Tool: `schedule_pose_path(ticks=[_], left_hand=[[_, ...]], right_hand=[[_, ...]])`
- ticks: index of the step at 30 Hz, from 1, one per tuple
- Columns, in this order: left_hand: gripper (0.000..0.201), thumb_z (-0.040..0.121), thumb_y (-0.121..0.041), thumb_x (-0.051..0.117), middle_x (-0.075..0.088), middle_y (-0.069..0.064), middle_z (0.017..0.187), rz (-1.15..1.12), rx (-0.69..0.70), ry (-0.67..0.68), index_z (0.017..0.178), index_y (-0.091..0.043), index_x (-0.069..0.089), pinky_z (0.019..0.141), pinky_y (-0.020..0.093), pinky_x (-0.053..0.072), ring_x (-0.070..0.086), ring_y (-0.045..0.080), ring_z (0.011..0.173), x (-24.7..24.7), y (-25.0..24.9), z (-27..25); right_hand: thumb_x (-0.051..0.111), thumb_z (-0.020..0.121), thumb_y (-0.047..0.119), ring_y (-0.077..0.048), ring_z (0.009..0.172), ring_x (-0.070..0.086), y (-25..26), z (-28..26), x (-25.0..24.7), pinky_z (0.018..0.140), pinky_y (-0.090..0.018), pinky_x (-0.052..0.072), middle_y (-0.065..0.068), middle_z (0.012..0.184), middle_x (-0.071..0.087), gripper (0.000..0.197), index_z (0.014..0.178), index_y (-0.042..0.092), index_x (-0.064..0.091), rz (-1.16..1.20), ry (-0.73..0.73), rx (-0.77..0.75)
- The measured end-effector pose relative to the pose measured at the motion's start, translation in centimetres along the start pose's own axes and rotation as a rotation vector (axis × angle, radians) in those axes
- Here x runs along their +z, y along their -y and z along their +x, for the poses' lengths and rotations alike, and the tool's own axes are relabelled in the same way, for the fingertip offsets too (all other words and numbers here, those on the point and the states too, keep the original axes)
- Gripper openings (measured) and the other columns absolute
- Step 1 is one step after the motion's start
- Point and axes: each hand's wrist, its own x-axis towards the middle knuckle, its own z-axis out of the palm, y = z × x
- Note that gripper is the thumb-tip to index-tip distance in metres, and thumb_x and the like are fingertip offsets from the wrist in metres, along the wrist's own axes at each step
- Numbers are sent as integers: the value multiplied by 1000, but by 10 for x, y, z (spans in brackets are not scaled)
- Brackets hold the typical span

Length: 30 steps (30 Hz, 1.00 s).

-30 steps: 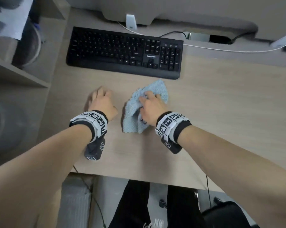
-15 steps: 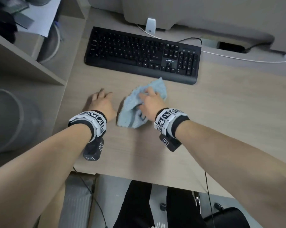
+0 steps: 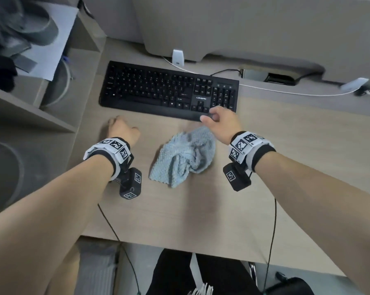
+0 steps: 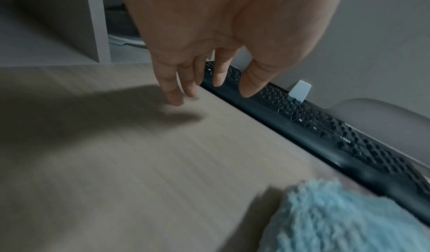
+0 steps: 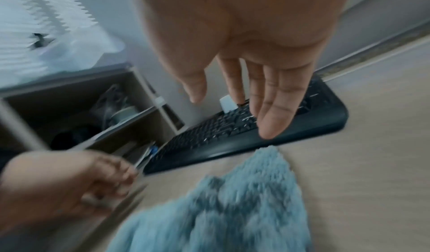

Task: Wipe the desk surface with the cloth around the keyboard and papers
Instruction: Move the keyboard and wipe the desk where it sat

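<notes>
Shelf unit (image 3: 30, 116) stood at far left, a sheet of paper (image 3: 52, 50) lying on its upper level. Left hand (image 3: 121, 129) rested on the desk (image 3: 286, 167) near the keyboard's left end, fingers (image 4: 172, 92) loose and pointing down, tips at the wood, holding nothing. Black keyboard (image 3: 158, 90) lay along the far side of the desk. Blue cloth (image 3: 184, 156) lay crumpled on the desk between the two wrists, just near of the keyboard, free of both hands. Right hand (image 3: 221, 122) was over the keyboard's near right edge, fingers (image 5: 277, 108) straight and slack, gripping nothing; contact with the keyboard could not be judged. White cable (image 3: 286, 92) ran along the far right.
</notes>
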Motion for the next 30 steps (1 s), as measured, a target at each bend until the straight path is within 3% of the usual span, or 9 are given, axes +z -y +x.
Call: schedule_pose_path(ticks=[5, 9, 15, 21, 26, 30], left_hand=[[57, 89, -32, 60, 39, 20, 144, -107, -32, -89, 136, -4, 43, 106, 37, 34, 44, 38, 129, -13, -21, 18], [66, 89, -40, 61, 39, 18, 144, -127, -26, -120, 139, -2, 39, 109, 40, 32, 42, 35, 132, -28, -31, 47], [69, 84, -49, 62, 46, 14, 140, -142, -70, -106, 135, -7, 44, 110, 45, 35, 46, 35, 129, -38, -37, 108], [68, 68, -64, 59, 65, 8, 119, -137, -111, -61, 117, -16, 59, 97, 47, 48, 61, 34, 109, -34, -33, 145], [78, 76, -67, 57, 49, 19, 137, -11, -191, -58, 129, -9, 53, 105, 48, 39, 49, 40, 124, -39, -40, 148], [91, 69, -75, 50, 44, 21, 139, 23, -209, -22, 130, -8, 52, 106, 52, 37, 45, 45, 125, -31, -48, 134]], right_hand=[[59, 92, 46, -30, 126, 52, -22, 36, -25, 103, -34, 39, -13, 139, 53, 63, 139, 6, 47, 205, -108, 284], [59, 93, 46, -34, 131, 47, -26, 57, -30, 104, -38, 38, -15, 145, 45, 66, 142, 5, 40, 241, -111, 410], [60, 93, 45, -35, 121, 53, -14, 85, -20, 94, -36, 42, -15, 136, 52, 60, 135, 6, 43, 252, -154, 503], [61, 92, 44, -29, 109, 58, -19, 99, -20, 80, -31, 39, -6, 111, 58, 49, 125, 9, 49, 288, -204, 545], [61, 88, 50, -27, 106, 58, -20, 104, -25, 82, -33, 41, -5, 114, 58, 55, 125, 11, 49, 343, -211, 574], [63, 78, 57, -32, 113, 59, -34, 95, -39, 98, -42, 46, -7, 123, 60, 64, 124, 14, 50, 338, -304, 567]])
